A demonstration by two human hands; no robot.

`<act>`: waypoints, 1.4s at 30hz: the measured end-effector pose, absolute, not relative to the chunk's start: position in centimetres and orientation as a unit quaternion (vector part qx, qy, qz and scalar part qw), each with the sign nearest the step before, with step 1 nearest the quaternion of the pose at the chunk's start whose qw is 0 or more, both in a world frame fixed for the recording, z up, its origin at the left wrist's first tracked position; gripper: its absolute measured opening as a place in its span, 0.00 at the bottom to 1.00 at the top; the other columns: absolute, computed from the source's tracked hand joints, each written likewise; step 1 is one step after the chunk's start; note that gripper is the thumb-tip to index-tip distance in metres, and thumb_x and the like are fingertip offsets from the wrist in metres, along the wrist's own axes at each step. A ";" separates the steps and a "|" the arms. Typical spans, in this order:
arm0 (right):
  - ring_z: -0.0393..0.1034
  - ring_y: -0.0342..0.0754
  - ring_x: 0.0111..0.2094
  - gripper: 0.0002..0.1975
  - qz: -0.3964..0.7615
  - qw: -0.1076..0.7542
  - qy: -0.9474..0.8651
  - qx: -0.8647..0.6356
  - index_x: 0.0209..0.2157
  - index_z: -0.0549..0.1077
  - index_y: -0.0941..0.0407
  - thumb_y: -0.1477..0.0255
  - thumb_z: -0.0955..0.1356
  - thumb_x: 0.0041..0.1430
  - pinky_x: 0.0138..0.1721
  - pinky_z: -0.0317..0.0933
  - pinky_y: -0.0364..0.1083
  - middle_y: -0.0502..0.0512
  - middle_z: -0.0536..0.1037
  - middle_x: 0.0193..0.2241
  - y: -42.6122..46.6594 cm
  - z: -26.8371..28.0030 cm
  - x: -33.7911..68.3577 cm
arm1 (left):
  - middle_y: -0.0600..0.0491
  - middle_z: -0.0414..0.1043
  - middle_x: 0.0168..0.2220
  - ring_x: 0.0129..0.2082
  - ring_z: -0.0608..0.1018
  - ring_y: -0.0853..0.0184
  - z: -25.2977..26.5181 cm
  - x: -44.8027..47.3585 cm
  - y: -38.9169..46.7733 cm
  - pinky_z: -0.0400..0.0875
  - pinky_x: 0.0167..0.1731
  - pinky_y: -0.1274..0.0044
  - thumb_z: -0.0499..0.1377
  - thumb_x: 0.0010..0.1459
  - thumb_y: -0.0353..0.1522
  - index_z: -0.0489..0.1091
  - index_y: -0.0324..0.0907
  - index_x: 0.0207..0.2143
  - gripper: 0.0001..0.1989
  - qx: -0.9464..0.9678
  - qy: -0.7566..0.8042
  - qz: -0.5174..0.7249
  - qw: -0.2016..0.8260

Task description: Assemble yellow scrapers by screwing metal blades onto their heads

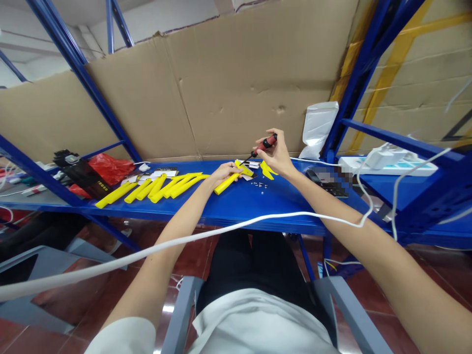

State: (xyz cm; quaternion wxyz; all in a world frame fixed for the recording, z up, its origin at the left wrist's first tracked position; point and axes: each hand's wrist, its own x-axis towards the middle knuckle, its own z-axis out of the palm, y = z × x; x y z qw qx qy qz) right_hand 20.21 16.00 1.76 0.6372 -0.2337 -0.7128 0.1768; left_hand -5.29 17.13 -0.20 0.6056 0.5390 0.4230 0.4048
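My right hand (pixel 279 155) is closed around a red and black screwdriver (pixel 266 143), held at a slant with its shaft pointing down and left. The tip meets a yellow handle-like piece (pixel 226 184), which my left hand (pixel 225 173) grips on the blue table. Fingers cover part of that piece, so its exact kind is unclear. Small yellow parts (pixel 268 170) lie just right of it. Several tiny screws (pixel 260 185) are scattered on the table in front of my right hand.
Several yellow pieces (pixel 158 188) lie in a row at left, near a black box (pixel 83 174) and a red plastic bag (pixel 110 169). A white power strip (pixel 391 166) stands at right. A white cable (pixel 236 225) crosses in front of my arms. Cardboard (pixel 236 83) backs the table.
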 end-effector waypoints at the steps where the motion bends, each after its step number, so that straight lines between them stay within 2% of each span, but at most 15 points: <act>1: 0.85 0.62 0.47 0.43 0.168 0.640 -0.709 -0.244 0.66 0.61 0.44 0.39 0.78 0.61 0.56 0.82 0.67 0.59 0.82 0.49 16.0 1.8 20.2 | 0.45 0.83 0.33 0.29 0.85 0.64 -0.2 -5.3 17.2 0.73 0.25 0.81 0.75 0.58 0.21 0.68 0.41 0.35 0.18 0.540 0.423 0.404 0.605; 4: 0.85 0.65 0.47 0.44 0.140 0.638 -0.707 -0.270 0.67 0.63 0.46 0.40 0.78 0.61 0.57 0.81 0.71 0.57 0.82 0.43 15.7 1.9 20.2 | 0.46 0.84 0.34 0.30 0.86 0.65 -0.3 -5.3 17.2 0.72 0.26 0.81 0.76 0.57 0.21 0.67 0.41 0.36 0.19 0.540 0.422 0.405 0.605; 9: 0.86 0.60 0.50 0.43 0.177 0.633 -0.716 -0.234 0.68 0.60 0.43 0.41 0.77 0.63 0.59 0.81 0.65 0.61 0.81 0.56 15.7 1.9 20.2 | 0.46 0.83 0.32 0.29 0.85 0.65 -0.3 -5.3 17.1 0.73 0.26 0.81 0.75 0.58 0.20 0.68 0.41 0.35 0.18 0.539 0.421 0.406 0.605; 15: 0.86 0.63 0.43 0.39 0.138 0.652 -0.696 -0.268 0.61 0.68 0.45 0.42 0.81 0.58 0.51 0.83 0.70 0.54 0.80 0.39 16.1 1.8 20.3 | 0.45 0.84 0.34 0.29 0.86 0.64 -0.2 -5.3 17.0 0.72 0.25 0.81 0.76 0.57 0.20 0.67 0.41 0.36 0.20 0.540 0.419 0.407 0.606; 17: 0.86 0.63 0.43 0.39 0.137 0.649 -0.699 -0.267 0.62 0.66 0.45 0.43 0.80 0.60 0.52 0.83 0.70 0.55 0.81 0.41 16.1 1.8 20.4 | 0.45 0.83 0.34 0.29 0.86 0.64 -0.2 -5.3 16.9 0.73 0.25 0.81 0.76 0.57 0.20 0.67 0.41 0.36 0.19 0.540 0.421 0.408 0.605; 21: 0.86 0.59 0.49 0.38 0.184 0.635 -0.713 -0.235 0.66 0.60 0.42 0.45 0.77 0.65 0.58 0.82 0.66 0.58 0.83 0.54 15.9 1.7 20.2 | 0.46 0.82 0.32 0.28 0.85 0.64 -0.1 -5.3 16.8 0.73 0.25 0.80 0.74 0.59 0.20 0.66 0.42 0.35 0.19 0.540 0.421 0.409 0.603; 22: 0.86 0.59 0.49 0.38 0.192 0.635 -0.711 -0.233 0.65 0.61 0.42 0.45 0.77 0.65 0.58 0.82 0.65 0.58 0.82 0.54 16.0 1.7 20.2 | 0.46 0.83 0.32 0.28 0.85 0.65 -0.1 -5.3 16.8 0.72 0.25 0.80 0.74 0.59 0.20 0.66 0.42 0.35 0.19 0.540 0.421 0.410 0.603; 26: 0.86 0.64 0.46 0.38 0.174 0.651 -0.692 -0.261 0.61 0.66 0.45 0.44 0.80 0.59 0.53 0.82 0.69 0.55 0.80 0.43 16.6 1.5 20.3 | 0.45 0.84 0.34 0.29 0.85 0.64 -0.2 -5.3 16.8 0.72 0.25 0.81 0.74 0.59 0.20 0.66 0.42 0.36 0.19 0.542 0.421 0.412 0.600; 28: 0.85 0.65 0.45 0.40 0.159 0.651 -0.689 -0.277 0.62 0.66 0.46 0.42 0.80 0.58 0.52 0.81 0.71 0.56 0.80 0.42 16.8 1.4 20.4 | 0.45 0.83 0.33 0.29 0.85 0.64 -0.2 -5.3 16.9 0.72 0.25 0.81 0.75 0.58 0.20 0.66 0.42 0.36 0.19 0.542 0.424 0.412 0.598; 30: 0.85 0.64 0.45 0.42 0.159 0.646 -0.694 -0.275 0.65 0.63 0.45 0.42 0.79 0.60 0.54 0.81 0.71 0.57 0.80 0.44 16.9 1.3 20.3 | 0.46 0.83 0.33 0.29 0.85 0.64 -0.2 -5.3 16.9 0.72 0.25 0.81 0.75 0.58 0.20 0.67 0.42 0.36 0.20 0.542 0.426 0.411 0.597; 34: 0.85 0.60 0.52 0.39 0.180 0.644 -0.707 -0.230 0.66 0.59 0.42 0.42 0.76 0.65 0.57 0.82 0.66 0.59 0.80 0.54 16.6 1.1 20.0 | 0.46 0.83 0.32 0.28 0.85 0.65 -0.2 -5.2 16.9 0.72 0.26 0.82 0.76 0.57 0.20 0.67 0.42 0.36 0.20 0.540 0.428 0.410 0.597; 39: 0.86 0.64 0.45 0.44 0.163 0.641 -0.700 -0.268 0.67 0.61 0.44 0.42 0.79 0.61 0.53 0.82 0.69 0.56 0.81 0.43 16.4 1.2 20.1 | 0.46 0.84 0.34 0.29 0.86 0.64 -0.2 -5.2 16.8 0.72 0.25 0.81 0.73 0.59 0.19 0.66 0.42 0.36 0.18 0.541 0.424 0.414 0.597; 42: 0.86 0.63 0.43 0.44 0.158 0.637 -0.707 -0.265 0.68 0.60 0.44 0.43 0.79 0.62 0.53 0.83 0.70 0.56 0.81 0.43 16.3 1.3 20.3 | 0.46 0.83 0.33 0.29 0.85 0.64 -0.2 -5.2 16.8 0.72 0.25 0.81 0.73 0.59 0.19 0.66 0.42 0.36 0.18 0.541 0.425 0.414 0.596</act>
